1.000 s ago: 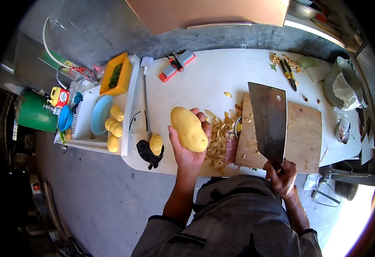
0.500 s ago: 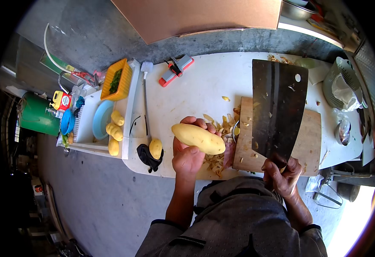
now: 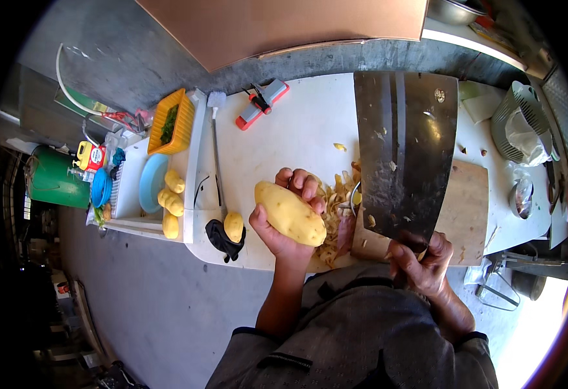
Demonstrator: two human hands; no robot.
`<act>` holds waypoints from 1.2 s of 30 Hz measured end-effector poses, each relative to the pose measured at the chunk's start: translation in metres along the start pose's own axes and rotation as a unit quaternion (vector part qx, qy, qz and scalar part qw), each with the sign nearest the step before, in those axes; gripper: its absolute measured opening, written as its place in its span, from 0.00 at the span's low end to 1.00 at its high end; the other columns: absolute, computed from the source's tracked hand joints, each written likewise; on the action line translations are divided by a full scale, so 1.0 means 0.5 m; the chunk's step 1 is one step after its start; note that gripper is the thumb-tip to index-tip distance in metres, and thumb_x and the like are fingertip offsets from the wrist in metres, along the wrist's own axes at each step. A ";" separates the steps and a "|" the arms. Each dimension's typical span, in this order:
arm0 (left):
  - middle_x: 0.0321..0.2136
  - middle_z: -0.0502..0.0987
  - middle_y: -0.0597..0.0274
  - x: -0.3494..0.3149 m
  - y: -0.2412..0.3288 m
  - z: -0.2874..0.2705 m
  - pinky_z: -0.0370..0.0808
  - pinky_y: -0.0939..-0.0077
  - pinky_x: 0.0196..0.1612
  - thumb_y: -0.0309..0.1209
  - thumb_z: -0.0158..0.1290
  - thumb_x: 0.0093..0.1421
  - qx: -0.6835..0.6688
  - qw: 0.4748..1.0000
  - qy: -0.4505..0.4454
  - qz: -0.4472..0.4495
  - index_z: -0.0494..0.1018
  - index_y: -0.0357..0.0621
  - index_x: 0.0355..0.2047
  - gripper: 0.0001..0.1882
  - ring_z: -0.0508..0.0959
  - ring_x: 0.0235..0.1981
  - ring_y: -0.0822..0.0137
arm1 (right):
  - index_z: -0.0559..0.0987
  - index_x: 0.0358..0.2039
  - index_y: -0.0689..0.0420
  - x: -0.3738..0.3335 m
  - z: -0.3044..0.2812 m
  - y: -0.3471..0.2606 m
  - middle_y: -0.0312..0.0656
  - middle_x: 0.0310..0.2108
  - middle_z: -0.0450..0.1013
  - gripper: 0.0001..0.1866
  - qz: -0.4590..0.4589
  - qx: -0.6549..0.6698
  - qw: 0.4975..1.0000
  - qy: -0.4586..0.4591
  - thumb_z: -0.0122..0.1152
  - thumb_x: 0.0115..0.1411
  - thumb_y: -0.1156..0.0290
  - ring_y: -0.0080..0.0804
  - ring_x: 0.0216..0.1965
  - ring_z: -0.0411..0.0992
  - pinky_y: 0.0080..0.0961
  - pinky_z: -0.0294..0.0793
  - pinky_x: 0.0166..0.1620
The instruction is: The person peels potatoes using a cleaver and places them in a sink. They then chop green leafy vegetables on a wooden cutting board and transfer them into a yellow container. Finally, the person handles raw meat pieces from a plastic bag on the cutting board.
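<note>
In my left hand [image 3: 282, 227] rests a large peeled potato [image 3: 290, 212], with the fingers curled along its far side and the thumb at its left. My right hand [image 3: 426, 264] is wrapped round the handle of a broad dark cleaver [image 3: 405, 149]. The blade stands up toward the camera, bits of food stuck to it, and hides part of the wooden cutting board [image 3: 468, 214]. Between potato and board lies a heap of peelings [image 3: 336, 194]. A metal-rimmed tool [image 3: 356, 196] pokes out of the heap, mostly covered.
Another potato [image 3: 233, 227] sits on a black cloth [image 3: 222, 241] to the left. Several potatoes [image 3: 170, 203] line the white sink's edge [image 3: 190, 211], near a blue basin [image 3: 153, 185] and a yellow basket of greens [image 3: 170, 123]. A red-grey tool [image 3: 262, 105] lies farther back; a green-grey basket [image 3: 520, 123] stands right.
My left hand has turned the potato, tilting it more steeply and bringing it slightly left. The cleaver has shifted left and nearer the camera, still in my right hand.
</note>
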State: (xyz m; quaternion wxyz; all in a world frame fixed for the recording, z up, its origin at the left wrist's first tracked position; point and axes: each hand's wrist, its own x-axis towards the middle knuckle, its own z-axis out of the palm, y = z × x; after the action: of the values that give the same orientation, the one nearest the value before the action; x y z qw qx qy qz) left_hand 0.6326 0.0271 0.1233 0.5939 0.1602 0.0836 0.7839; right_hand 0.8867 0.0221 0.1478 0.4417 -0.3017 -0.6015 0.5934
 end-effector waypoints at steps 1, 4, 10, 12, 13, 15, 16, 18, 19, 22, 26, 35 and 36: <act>0.41 0.64 0.60 0.009 -0.007 0.001 0.70 0.69 0.44 0.54 0.64 0.54 -0.008 1.000 0.004 0.005 0.65 0.40 0.52 0.37 0.66 0.39 0.66 | 0.78 0.44 0.66 0.007 -0.002 0.001 0.43 0.28 0.79 0.07 -0.004 0.007 1.000 0.001 0.62 0.66 0.80 0.23 0.20 0.75 0.20 0.74 0.23; 0.39 0.64 0.60 0.026 -0.029 -0.007 0.68 0.69 0.44 0.55 0.64 0.53 -0.024 0.999 0.014 0.017 0.66 0.40 0.51 0.37 0.65 0.38 0.65 | 0.78 0.45 0.66 0.019 -0.008 0.012 0.47 0.27 0.79 0.08 -0.012 0.026 1.000 -0.001 0.60 0.66 0.79 0.25 0.19 0.75 0.20 0.73 0.21; 0.37 0.64 0.60 0.041 -0.035 -0.036 0.67 0.68 0.45 0.57 0.62 0.55 -0.047 0.999 0.017 0.006 0.66 0.39 0.50 0.36 0.66 0.36 0.64 | 0.78 0.46 0.65 0.050 -0.007 0.029 0.49 0.28 0.79 0.09 -0.017 0.066 0.997 -0.029 0.58 0.65 0.83 0.25 0.19 0.74 0.20 0.74 0.21; 0.36 0.65 0.59 0.044 -0.034 -0.038 0.68 0.67 0.45 0.58 0.60 0.58 -0.047 0.999 0.024 0.005 0.66 0.39 0.49 0.35 0.66 0.35 0.64 | 0.78 0.46 0.65 0.063 -0.007 0.034 0.50 0.29 0.79 0.10 -0.028 0.052 0.997 -0.043 0.58 0.65 0.84 0.25 0.19 0.75 0.20 0.74 0.21; 0.36 0.65 0.59 0.046 -0.032 -0.042 0.68 0.67 0.45 0.58 0.58 0.60 -0.040 0.999 0.026 0.005 0.66 0.39 0.48 0.34 0.66 0.35 0.64 | 0.78 0.46 0.65 0.065 -0.006 0.038 0.49 0.29 0.79 0.10 -0.030 0.051 0.997 -0.046 0.58 0.65 0.84 0.25 0.19 0.75 0.19 0.74 0.21; 0.35 0.65 0.59 0.049 -0.031 -0.050 0.69 0.66 0.45 0.58 0.55 0.64 -0.026 0.999 0.030 0.003 0.67 0.39 0.48 0.32 0.66 0.35 0.63 | 0.78 0.46 0.65 0.067 -0.006 0.046 0.49 0.29 0.79 0.10 -0.036 0.048 0.997 -0.051 0.58 0.65 0.85 0.25 0.20 0.75 0.19 0.74 0.22; 0.35 0.65 0.59 0.051 -0.030 -0.054 0.69 0.65 0.46 0.57 0.53 0.65 -0.023 0.999 0.023 -0.002 0.67 0.39 0.47 0.31 0.67 0.35 0.63 | 0.77 0.46 0.66 0.067 -0.006 0.049 0.48 0.29 0.80 0.09 -0.027 0.055 0.997 -0.052 0.58 0.65 0.84 0.25 0.20 0.75 0.19 0.74 0.22; 0.35 0.66 0.59 0.052 -0.029 -0.059 0.70 0.64 0.47 0.56 0.48 0.69 -0.017 1.000 0.007 -0.009 0.68 0.39 0.47 0.28 0.67 0.34 0.63 | 0.77 0.45 0.66 0.068 -0.001 0.053 0.48 0.29 0.80 0.09 -0.011 0.069 0.996 -0.056 0.60 0.65 0.83 0.24 0.20 0.75 0.19 0.74 0.23; 0.35 0.66 0.59 0.051 -0.029 -0.059 0.70 0.64 0.47 0.55 0.47 0.69 -0.014 1.000 0.012 -0.010 0.68 0.39 0.47 0.28 0.67 0.35 0.63 | 0.78 0.44 0.66 0.072 0.003 0.051 0.46 0.29 0.80 0.08 0.007 0.071 0.996 -0.052 0.62 0.65 0.82 0.22 0.20 0.75 0.18 0.75 0.23; 0.36 0.67 0.59 0.045 -0.031 -0.057 0.71 0.63 0.50 0.54 0.45 0.71 -0.016 1.000 0.021 -0.015 0.69 0.40 0.47 0.26 0.68 0.35 0.64 | 0.79 0.42 0.67 0.089 0.021 0.037 0.43 0.29 0.81 0.08 0.061 0.069 0.995 -0.026 0.67 0.64 0.78 0.18 0.22 0.75 0.17 0.75 0.25; 0.36 0.68 0.58 0.032 -0.033 -0.049 0.71 0.62 0.51 0.53 0.43 0.72 -0.024 0.999 0.027 -0.016 0.69 0.40 0.48 0.26 0.69 0.36 0.64 | 0.77 0.44 0.68 0.109 0.037 0.050 0.41 0.29 0.79 0.18 0.138 0.036 0.990 0.006 0.76 0.59 0.74 0.18 0.24 0.75 0.17 0.75 0.25; 0.37 0.69 0.58 0.015 -0.062 -0.035 0.71 0.60 0.52 0.53 0.41 0.71 0.011 1.000 -0.004 -0.008 0.69 0.39 0.48 0.27 0.69 0.36 0.62 | 0.75 0.46 0.65 0.127 0.095 0.073 0.40 0.32 0.78 0.27 0.228 0.133 0.964 -0.033 0.82 0.52 0.71 0.19 0.28 0.77 0.18 0.79 0.29; 0.37 0.69 0.58 0.013 -0.065 -0.036 0.71 0.60 0.52 0.53 0.41 0.71 0.015 1.000 -0.006 -0.006 0.69 0.39 0.48 0.27 0.70 0.37 0.62 | 0.75 0.47 0.65 0.126 0.097 0.074 0.41 0.34 0.78 0.27 0.252 0.129 0.958 -0.039 0.82 0.52 0.73 0.21 0.29 0.78 0.20 0.81 0.31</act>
State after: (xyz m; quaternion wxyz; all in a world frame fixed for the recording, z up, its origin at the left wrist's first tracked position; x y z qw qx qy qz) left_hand 0.6540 0.0435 0.0969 0.5967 0.1736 0.0924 0.7780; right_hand 0.8108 0.0603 0.1272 0.2890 -0.3604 -0.4410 0.7695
